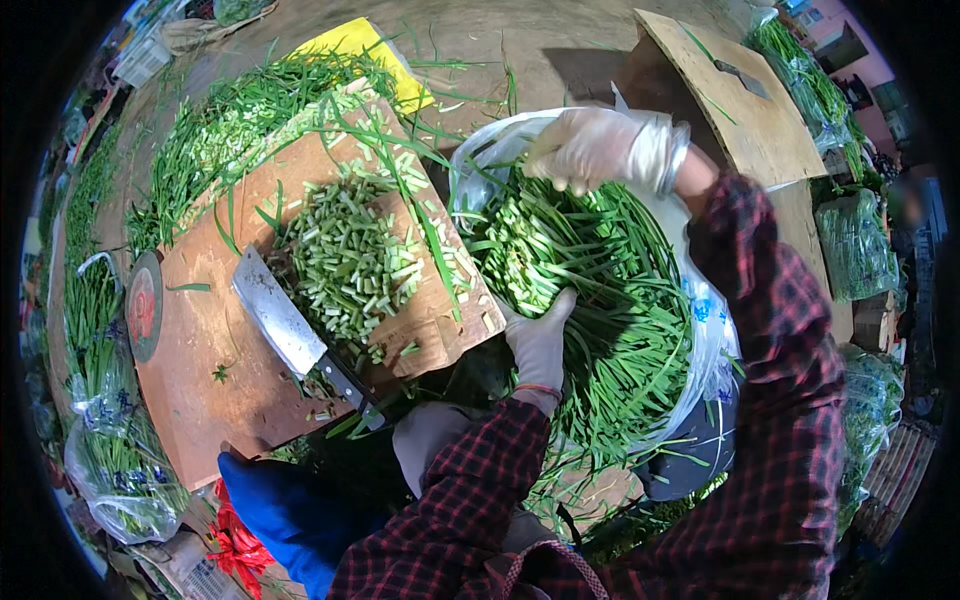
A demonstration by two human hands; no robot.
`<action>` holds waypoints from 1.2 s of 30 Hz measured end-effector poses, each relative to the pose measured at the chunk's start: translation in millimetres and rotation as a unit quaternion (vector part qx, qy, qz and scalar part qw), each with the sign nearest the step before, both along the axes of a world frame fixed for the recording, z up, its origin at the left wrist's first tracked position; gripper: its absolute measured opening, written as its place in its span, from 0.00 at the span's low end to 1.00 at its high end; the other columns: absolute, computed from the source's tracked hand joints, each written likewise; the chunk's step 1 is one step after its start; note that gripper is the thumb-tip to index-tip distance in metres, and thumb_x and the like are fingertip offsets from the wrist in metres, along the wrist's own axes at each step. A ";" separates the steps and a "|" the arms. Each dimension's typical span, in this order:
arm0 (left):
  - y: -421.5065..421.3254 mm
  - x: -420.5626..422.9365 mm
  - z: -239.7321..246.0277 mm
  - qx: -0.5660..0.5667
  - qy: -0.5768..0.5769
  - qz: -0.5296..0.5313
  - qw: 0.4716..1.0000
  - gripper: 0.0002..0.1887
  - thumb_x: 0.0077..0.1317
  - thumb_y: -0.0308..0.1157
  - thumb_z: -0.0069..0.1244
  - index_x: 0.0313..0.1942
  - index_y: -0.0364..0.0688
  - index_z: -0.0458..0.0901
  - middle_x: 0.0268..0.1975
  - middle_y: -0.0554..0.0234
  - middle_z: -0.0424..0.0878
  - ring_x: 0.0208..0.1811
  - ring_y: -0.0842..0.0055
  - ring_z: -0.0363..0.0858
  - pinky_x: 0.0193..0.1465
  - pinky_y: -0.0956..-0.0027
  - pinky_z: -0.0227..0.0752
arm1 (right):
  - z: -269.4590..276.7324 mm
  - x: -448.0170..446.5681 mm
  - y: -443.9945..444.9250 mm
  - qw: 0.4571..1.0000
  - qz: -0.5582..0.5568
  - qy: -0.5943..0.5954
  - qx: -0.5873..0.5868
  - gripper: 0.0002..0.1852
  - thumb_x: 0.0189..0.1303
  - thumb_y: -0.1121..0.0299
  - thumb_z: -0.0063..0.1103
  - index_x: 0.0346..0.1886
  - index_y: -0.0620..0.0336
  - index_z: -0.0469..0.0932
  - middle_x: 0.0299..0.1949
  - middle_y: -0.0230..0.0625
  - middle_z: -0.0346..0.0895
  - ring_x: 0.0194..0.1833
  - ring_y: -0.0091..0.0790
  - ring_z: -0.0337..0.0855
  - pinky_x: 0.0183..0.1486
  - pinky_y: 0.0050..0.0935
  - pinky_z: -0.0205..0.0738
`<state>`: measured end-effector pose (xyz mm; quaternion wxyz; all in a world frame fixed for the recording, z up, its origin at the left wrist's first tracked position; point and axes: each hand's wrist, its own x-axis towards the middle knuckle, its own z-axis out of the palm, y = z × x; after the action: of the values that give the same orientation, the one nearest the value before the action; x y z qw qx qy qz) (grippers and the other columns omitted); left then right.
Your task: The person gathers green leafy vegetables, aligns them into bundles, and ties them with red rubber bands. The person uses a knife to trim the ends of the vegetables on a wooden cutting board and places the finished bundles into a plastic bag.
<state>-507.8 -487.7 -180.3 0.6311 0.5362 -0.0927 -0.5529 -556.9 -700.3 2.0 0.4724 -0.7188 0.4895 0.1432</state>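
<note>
Long garlic chives point(622, 360) fill a clear plastic bag point(712, 322) in front of me. My left hand point(541, 334), in a pale glove, grips the chives near their cut white stem ends, thumb on top. My right hand point(589, 146), gloved and motion-blurred, is above the far end of the same chives; its fingers curl downward and I cannot tell whether they hold any. To the left, a wooden cutting board point(195, 390) carries a heap of short chopped stems point(345, 262). A cleaver point(281, 315) with a black handle lies on the board beside that heap.
More cut greens point(225, 135) are piled behind the board, near a yellow sheet point(367, 60). At the back right, a wooden panel point(742, 97) has a small blade point(742, 79) on it. Bagged greens point(124, 450) lie far left, and another wrapped bundle point(855, 244) sits right.
</note>
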 end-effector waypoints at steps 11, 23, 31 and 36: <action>5.5 5.4 7.4 0.090 0.052 -0.040 0.994 0.45 0.45 0.29 0.70 0.62 0.31 0.60 0.53 0.57 0.76 0.47 0.75 0.76 0.52 0.72 0.70 | -65.5 73.8 5.1 0.925 0.053 -0.004 -0.377 0.16 0.57 0.56 0.56 0.33 0.59 0.84 0.37 0.48 0.83 0.43 0.45 0.84 0.46 0.40 0.77; 0.8 7.0 6.9 0.115 0.053 -0.093 0.988 0.30 0.47 0.35 0.69 0.48 0.29 0.76 0.45 0.62 0.81 0.41 0.77 0.76 0.48 0.72 0.70 | 73.2 39.0 -11.6 0.858 0.297 0.077 -0.411 0.25 0.62 0.48 0.53 0.42 0.64 0.81 0.36 0.48 0.82 0.42 0.43 0.82 0.46 0.36 0.75; 1.3 7.7 7.2 -0.071 0.064 -0.032 0.995 0.53 0.48 0.17 0.65 0.71 0.40 0.46 0.65 0.57 0.64 0.59 0.73 0.69 0.62 0.69 0.64 | -135.2 -45.2 66.0 0.915 -0.123 -0.150 -0.354 0.27 0.66 0.48 0.51 0.51 0.66 0.77 0.44 0.55 0.79 0.49 0.51 0.79 0.53 0.38 0.71; 5.5 10.7 4.0 -0.069 0.109 -0.076 0.989 0.46 0.48 0.15 0.63 0.67 0.40 0.56 0.59 0.60 0.71 0.54 0.75 0.74 0.58 0.69 0.70 | -124.8 -24.4 110.3 0.917 -0.263 -0.149 -0.261 0.34 0.67 0.42 0.43 0.56 0.69 0.73 0.51 0.59 0.75 0.57 0.53 0.74 0.59 0.37 0.64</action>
<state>-497.0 -482.2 -176.3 0.6295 0.4192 -0.1018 -0.6463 -581.2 -590.0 -122.8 0.3564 -0.6745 0.6052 -0.2276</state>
